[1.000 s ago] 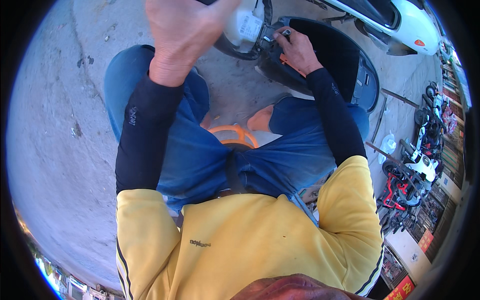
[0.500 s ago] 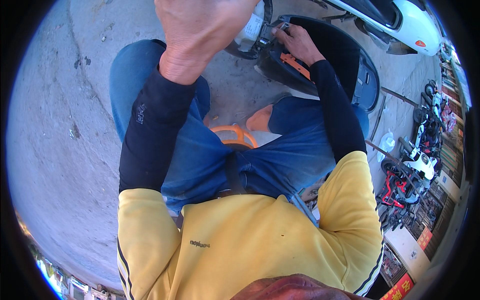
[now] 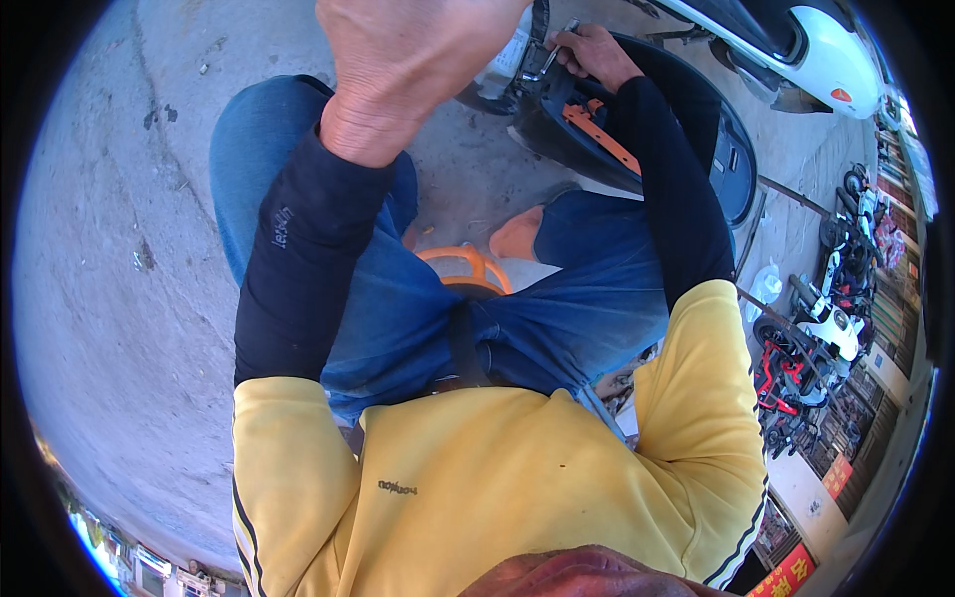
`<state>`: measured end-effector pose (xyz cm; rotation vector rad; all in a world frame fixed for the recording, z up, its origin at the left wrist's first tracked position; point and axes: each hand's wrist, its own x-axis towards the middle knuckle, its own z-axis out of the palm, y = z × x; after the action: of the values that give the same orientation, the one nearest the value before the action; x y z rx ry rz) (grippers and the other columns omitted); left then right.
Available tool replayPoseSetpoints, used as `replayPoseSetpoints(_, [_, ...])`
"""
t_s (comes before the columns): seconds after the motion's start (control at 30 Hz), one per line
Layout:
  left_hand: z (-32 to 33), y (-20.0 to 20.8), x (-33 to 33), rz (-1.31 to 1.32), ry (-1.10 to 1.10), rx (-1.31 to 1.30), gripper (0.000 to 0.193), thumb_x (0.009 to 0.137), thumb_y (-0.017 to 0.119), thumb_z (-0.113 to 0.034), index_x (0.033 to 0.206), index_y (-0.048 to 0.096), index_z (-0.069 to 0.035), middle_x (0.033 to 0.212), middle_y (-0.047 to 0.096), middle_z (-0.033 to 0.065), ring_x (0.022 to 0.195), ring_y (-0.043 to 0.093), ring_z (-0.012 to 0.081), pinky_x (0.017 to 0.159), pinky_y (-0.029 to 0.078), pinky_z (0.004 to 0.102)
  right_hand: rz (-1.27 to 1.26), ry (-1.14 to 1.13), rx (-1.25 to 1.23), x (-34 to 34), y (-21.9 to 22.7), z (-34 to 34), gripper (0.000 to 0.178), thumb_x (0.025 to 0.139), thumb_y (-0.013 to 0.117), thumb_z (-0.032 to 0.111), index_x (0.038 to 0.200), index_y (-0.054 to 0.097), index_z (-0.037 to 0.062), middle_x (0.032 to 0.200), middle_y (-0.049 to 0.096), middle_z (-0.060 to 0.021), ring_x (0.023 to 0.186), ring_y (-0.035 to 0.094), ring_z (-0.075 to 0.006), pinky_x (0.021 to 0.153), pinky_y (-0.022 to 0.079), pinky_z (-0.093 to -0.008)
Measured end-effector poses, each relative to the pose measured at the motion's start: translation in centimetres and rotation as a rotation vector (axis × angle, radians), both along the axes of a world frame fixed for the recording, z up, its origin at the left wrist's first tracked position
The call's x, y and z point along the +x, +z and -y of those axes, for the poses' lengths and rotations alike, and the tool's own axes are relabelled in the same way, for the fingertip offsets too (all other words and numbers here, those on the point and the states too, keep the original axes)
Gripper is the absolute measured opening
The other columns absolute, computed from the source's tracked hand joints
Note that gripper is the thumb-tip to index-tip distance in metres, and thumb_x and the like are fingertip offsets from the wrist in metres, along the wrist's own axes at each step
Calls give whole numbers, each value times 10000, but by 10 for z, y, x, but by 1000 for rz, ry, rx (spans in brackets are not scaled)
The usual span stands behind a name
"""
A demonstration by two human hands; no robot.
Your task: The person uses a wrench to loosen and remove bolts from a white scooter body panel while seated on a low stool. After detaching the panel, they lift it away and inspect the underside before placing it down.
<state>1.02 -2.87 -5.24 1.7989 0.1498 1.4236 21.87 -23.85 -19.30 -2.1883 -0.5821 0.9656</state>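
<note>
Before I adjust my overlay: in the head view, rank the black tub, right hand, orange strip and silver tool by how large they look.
1. Black tub, though partly covered
2. Right hand
3. Orange strip and silver tool: unranked; both look slim, and fingers partly hide the tool.

Outdoor street-side area: concrete ground (image 3: pixel 109 269), row of motorbikes (image 3: pixel 836 333).

Grey concrete ground (image 3: pixel 119 338); white bag (image 3: pixel 766 285), parked motorbikes (image 3: pixel 834 333) at right
</note>
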Motion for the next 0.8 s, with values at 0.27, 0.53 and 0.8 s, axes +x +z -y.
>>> replayPoseSetpoints(0.27, [4,9,-5,-54,19,-22,697,698,707,-88,1330,442,37,1127,552,180,1051,558,288,971,451,381,-81,118,-99,27,-1,-18,317,1027,590,261,976,746,-10,692,639,-31,571,583,-112,542,493,-274])
replayPoseSetpoints(0.53, [1,5,-7,-67,39,-22,720,695,714,-80,1350,434,33,1120,582,201,1050,598,322,966,469,394,156,78,-139,-8,12,-17,336,1026,600,263,985,731,-44,735,674,-86,640,661,-153,632,548,-299])
replayPoseSetpoints(0.8, [3,5,-6,-50,25,-34,763,697,738,-86,1379,416,30,1148,586,220,1064,610,361,961,478,409,336,51,41,-77,27,18,332,1064,561,292,1076,683,-17,827,683,-84,702,648,-145,681,551,-294])
